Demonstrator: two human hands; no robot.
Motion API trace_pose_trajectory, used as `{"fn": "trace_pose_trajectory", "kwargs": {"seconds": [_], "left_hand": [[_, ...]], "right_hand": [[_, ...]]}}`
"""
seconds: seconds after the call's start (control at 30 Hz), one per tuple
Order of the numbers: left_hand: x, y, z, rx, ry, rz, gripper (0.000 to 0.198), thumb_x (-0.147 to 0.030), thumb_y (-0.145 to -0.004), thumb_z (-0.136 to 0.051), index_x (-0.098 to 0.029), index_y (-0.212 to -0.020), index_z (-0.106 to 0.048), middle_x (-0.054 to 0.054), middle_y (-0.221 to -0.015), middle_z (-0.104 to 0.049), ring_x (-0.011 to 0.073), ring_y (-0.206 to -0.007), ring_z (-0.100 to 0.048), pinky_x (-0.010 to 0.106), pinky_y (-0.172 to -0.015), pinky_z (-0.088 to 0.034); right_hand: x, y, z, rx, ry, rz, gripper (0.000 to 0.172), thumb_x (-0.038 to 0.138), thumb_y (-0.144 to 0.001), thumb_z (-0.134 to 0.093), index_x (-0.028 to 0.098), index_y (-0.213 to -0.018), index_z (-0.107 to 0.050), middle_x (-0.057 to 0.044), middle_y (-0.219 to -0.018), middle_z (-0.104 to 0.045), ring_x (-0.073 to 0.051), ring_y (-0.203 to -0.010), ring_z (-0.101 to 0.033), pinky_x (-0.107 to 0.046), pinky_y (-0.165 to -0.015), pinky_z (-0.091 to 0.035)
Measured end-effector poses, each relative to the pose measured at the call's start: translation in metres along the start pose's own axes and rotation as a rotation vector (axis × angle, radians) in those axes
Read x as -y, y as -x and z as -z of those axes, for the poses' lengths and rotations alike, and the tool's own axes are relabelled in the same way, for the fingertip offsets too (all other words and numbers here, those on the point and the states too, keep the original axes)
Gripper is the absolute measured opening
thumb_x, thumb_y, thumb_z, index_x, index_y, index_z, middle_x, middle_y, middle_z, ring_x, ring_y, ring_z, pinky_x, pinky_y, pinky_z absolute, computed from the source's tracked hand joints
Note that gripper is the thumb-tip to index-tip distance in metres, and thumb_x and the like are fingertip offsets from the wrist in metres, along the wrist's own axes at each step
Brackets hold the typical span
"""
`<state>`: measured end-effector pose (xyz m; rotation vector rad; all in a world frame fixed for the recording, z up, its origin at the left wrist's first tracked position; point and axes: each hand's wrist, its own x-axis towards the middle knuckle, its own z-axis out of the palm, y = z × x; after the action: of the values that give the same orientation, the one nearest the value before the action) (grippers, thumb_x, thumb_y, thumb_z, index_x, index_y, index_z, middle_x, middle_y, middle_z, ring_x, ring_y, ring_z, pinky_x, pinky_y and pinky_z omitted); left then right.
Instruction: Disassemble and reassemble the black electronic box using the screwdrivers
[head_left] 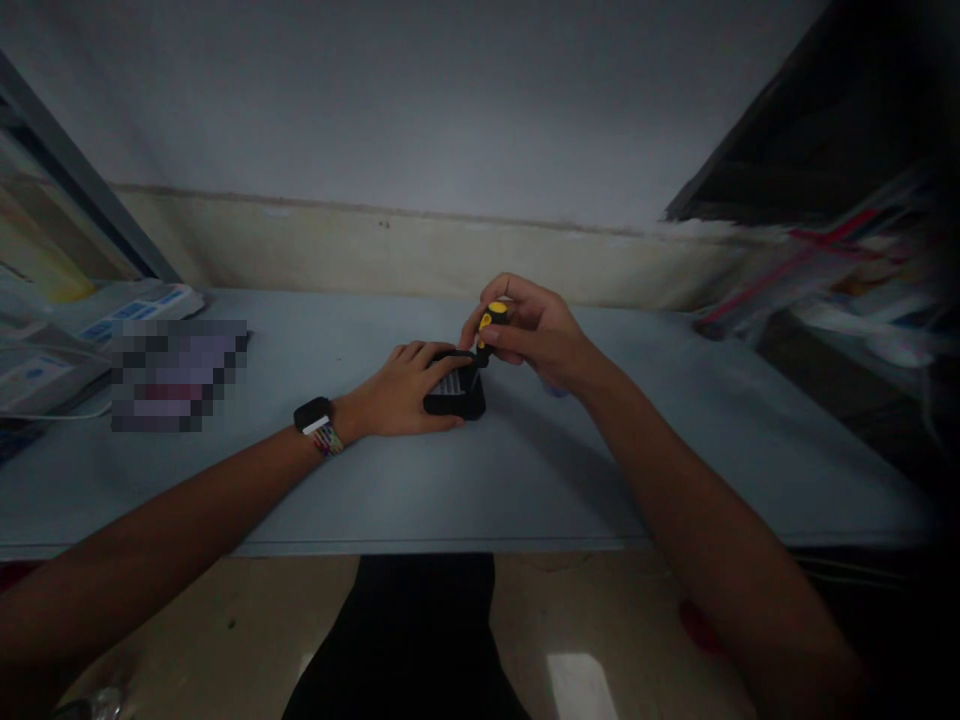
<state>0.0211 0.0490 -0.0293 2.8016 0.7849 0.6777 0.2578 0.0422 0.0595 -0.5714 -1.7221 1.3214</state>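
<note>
My right hand (536,335) grips a screwdriver (491,322) by its yellow and black handle, thumb on the near side. The screwdriver stands nearly upright, its lower end at the right edge of a small black case (469,402). Inside the case shows a row of thin, silvery pieces that look like screwdriver bits (450,383). From the left, my left hand (409,388) spans the case, thumb along the near side and fingers over the far side and top. The case lies on the table; whether the screwdriver's tip touches a bit cannot be made out.
The grey-blue table (360,500) runs up to the wall (420,245). At the left lie white packages (142,310) and a blurred-out flat item (176,375). A red-edged clear plastic bag or case (787,270) stands at the right end.
</note>
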Motion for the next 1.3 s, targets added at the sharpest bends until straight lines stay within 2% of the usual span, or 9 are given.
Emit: {"fn": "trace_pose_trajectory", "kwargs": {"seconds": [0.1,0.17,0.37,0.57,0.73,0.83,1.03,1.13,1.3], "left_hand": [[0.000,0.000,0.001,0.007,0.001,0.001,0.088,-0.067,-0.093,-0.078,-0.025,-0.164,-0.048,0.021,-0.166,-0.052,0.0442,-0.148,-0.052,0.066,-0.122,-0.044],[0.000,0.000,0.001,0.009,0.005,0.002,0.087,-0.067,-0.093,-0.078,-0.026,-0.164,-0.048,0.021,-0.166,-0.052,0.0439,-0.148,-0.053,0.066,-0.122,-0.043],[0.000,0.001,0.001,-0.006,0.000,0.004,0.087,-0.069,-0.092,-0.079,-0.025,-0.162,-0.050,0.021,-0.163,-0.055,0.0443,-0.146,-0.054,0.066,-0.121,-0.044],[0.001,0.000,-0.001,-0.017,-0.006,-0.002,0.086,-0.067,-0.092,-0.079,-0.026,-0.162,-0.049,0.020,-0.161,-0.056,0.0431,-0.143,-0.055,0.065,-0.120,-0.045],[0.001,0.000,-0.002,-0.019,-0.009,-0.003,0.088,-0.069,-0.091,-0.079,-0.024,-0.161,-0.050,0.021,-0.160,-0.057,0.0431,-0.142,-0.056,0.065,-0.120,-0.045],[0.000,0.000,0.000,-0.006,-0.013,-0.004,0.088,-0.068,-0.092,-0.079,-0.023,-0.162,-0.049,0.021,-0.162,-0.055,0.0432,-0.144,-0.055,0.065,-0.120,-0.045],[0.000,-0.001,0.000,0.006,-0.009,-0.003,0.088,-0.067,-0.092,-0.079,-0.023,-0.162,-0.048,0.021,-0.165,-0.053,0.0436,-0.147,-0.053,0.065,-0.121,-0.044],[0.000,0.000,0.000,0.004,-0.009,0.006,0.088,-0.068,-0.092,-0.079,-0.024,-0.162,-0.049,0.021,-0.164,-0.054,0.0440,-0.146,-0.054,0.066,-0.121,-0.044],[-0.001,0.000,0.002,-0.001,-0.002,0.010,0.086,-0.066,-0.092,-0.079,-0.025,-0.161,-0.050,0.021,-0.164,-0.054,0.0437,-0.146,-0.053,0.065,-0.121,-0.043]], "right_hand": [[0.003,0.002,0.002,-0.006,0.045,0.020,0.030,0.035,-0.091,-0.087,0.017,-0.110,-0.072,-0.008,-0.104,-0.083,-0.006,-0.058,-0.049,-0.021,-0.046,-0.032],[0.004,0.003,0.004,0.002,0.045,0.011,0.031,0.036,-0.093,-0.081,0.016,-0.117,-0.077,-0.008,-0.106,-0.083,-0.007,-0.056,-0.047,-0.022,-0.045,-0.030],[0.005,0.002,0.003,0.025,-0.062,-0.007,0.033,0.033,-0.087,-0.072,0.014,-0.112,-0.082,-0.006,-0.088,-0.079,-0.010,-0.058,-0.049,-0.024,-0.044,-0.026],[0.003,0.002,-0.005,-0.019,-0.011,0.010,0.043,0.035,-0.083,-0.093,0.018,-0.116,-0.073,0.000,-0.083,-0.077,-0.008,-0.057,-0.050,-0.021,-0.045,-0.027],[0.001,0.001,-0.005,-0.047,-0.037,0.002,0.046,0.034,-0.083,-0.096,0.022,-0.106,-0.058,0.001,-0.081,-0.079,-0.006,-0.049,-0.048,-0.019,-0.043,-0.031],[0.001,0.002,-0.004,-0.039,-0.037,0.002,0.047,0.034,-0.082,-0.097,0.023,-0.100,-0.055,0.001,-0.083,-0.078,-0.007,-0.052,-0.052,-0.018,-0.043,-0.034],[0.001,0.003,0.001,-0.012,0.015,0.051,0.032,0.039,-0.090,-0.086,0.017,-0.111,-0.076,-0.007,-0.101,-0.082,-0.008,-0.057,-0.054,-0.021,-0.045,-0.037],[0.002,0.003,0.003,0.001,0.002,0.048,0.029,0.036,-0.093,-0.077,0.017,-0.114,-0.081,-0.007,-0.096,-0.082,-0.009,-0.053,-0.051,-0.023,-0.043,-0.034],[0.007,0.003,0.000,-0.050,-0.013,0.034,0.027,0.030,-0.085,-0.072,0.016,-0.105,-0.083,-0.008,-0.086,-0.081,-0.012,-0.056,-0.054,-0.023,-0.042,-0.033]]}}
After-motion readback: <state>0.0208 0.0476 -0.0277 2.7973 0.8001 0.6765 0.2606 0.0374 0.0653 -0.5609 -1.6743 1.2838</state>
